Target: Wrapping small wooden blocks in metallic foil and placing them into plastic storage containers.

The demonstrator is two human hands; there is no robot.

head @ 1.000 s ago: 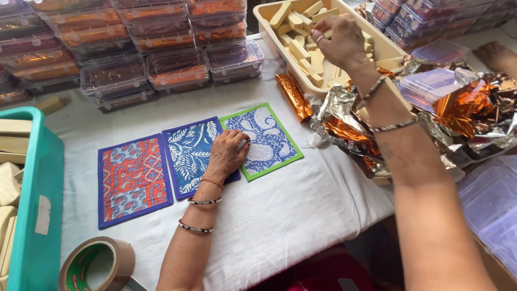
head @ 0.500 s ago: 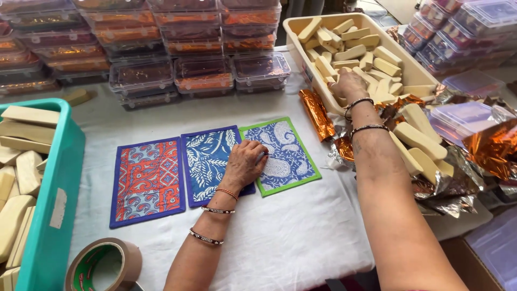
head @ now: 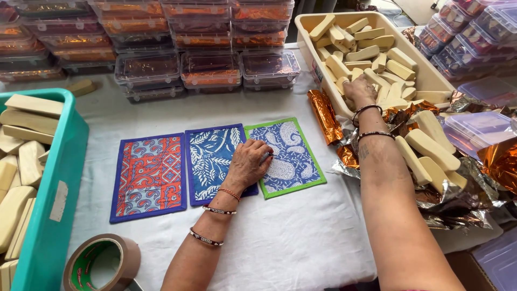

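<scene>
The left hand (head: 249, 164) stays where it was half a second ago, resting palm-down with fingers curled across the seam between the blue leaf-print fabric mat (head: 215, 161) and the green-bordered paisley fabric mat (head: 291, 156); it grips nothing. The right hand (head: 360, 90) has come a little nearer the front rim of the cream plastic tray (head: 431, 81), among the pale tan rectangular bars (head: 371, 53). Whether its fingers close on a bar cannot be told. The orange-and-blue patterned fabric mat (head: 149, 175) lies unchanged beside them.
</scene>
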